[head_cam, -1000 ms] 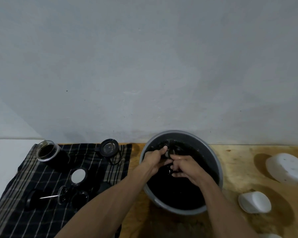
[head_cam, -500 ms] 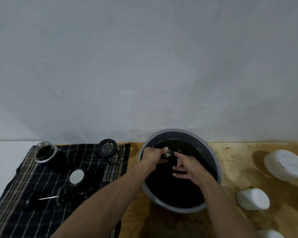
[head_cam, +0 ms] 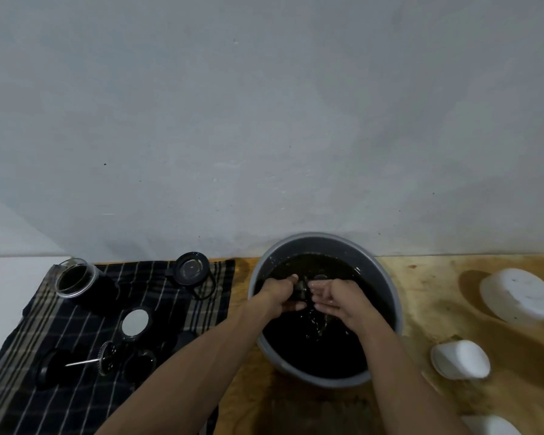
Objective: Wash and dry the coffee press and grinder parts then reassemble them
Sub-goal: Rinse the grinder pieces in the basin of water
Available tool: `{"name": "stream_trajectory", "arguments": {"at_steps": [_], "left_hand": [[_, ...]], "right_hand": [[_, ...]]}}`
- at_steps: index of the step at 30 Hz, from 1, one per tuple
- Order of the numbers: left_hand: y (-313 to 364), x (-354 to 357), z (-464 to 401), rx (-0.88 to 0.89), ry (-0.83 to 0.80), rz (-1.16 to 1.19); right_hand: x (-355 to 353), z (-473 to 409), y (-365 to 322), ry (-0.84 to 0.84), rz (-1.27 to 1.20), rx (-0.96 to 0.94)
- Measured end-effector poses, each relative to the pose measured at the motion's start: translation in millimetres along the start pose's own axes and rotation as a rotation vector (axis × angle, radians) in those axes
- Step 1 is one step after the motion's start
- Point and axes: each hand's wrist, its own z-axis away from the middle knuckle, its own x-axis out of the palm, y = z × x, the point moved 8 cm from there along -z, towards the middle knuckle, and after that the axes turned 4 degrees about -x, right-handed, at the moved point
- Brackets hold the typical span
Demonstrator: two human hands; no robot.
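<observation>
Both hands are inside a grey basin (head_cam: 390,296) of dark water. My left hand (head_cam: 280,296) grips a small dark part (head_cam: 301,288) just above the water. My right hand (head_cam: 339,298) lies beside it with fingers fairly straight, touching the part. On a dark striped cloth (head_cam: 60,403) at the left lie a glass jar (head_cam: 74,279), a black coffee press frame with handle (head_cam: 192,271), a round part with a shiny face (head_cam: 134,322), a plunger with a metal rod (head_cam: 102,359) and other black parts (head_cam: 140,364).
The basin stands on a wooden table (head_cam: 437,309) against a grey wall. White upturned containers stand at the right: a large one (head_cam: 518,296), a smaller one (head_cam: 460,359) and one at the bottom edge (head_cam: 490,426).
The hands have lifted a little in the basin and the right hand's fingers have straightened beside the part. Water is splashing beneath them.
</observation>
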Motion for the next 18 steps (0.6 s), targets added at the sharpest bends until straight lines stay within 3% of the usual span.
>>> {"name": "stream_trajectory", "arguments": {"at_steps": [5, 11, 18], "left_hand": [[6, -7, -6, 0.025, 0.007, 0.046], [4, -9, -13, 0.048, 0.044, 0.055], [-1, -13, -16, 0.043, 0.043, 0.069]], "right_hand": [[-36, -7, 4, 0.254, 0.139, 0.009], [5, 2, -3, -0.037, -0.260, 0.079], [-18, 3, 3, 0.107, 0.242, 0.085]]}}
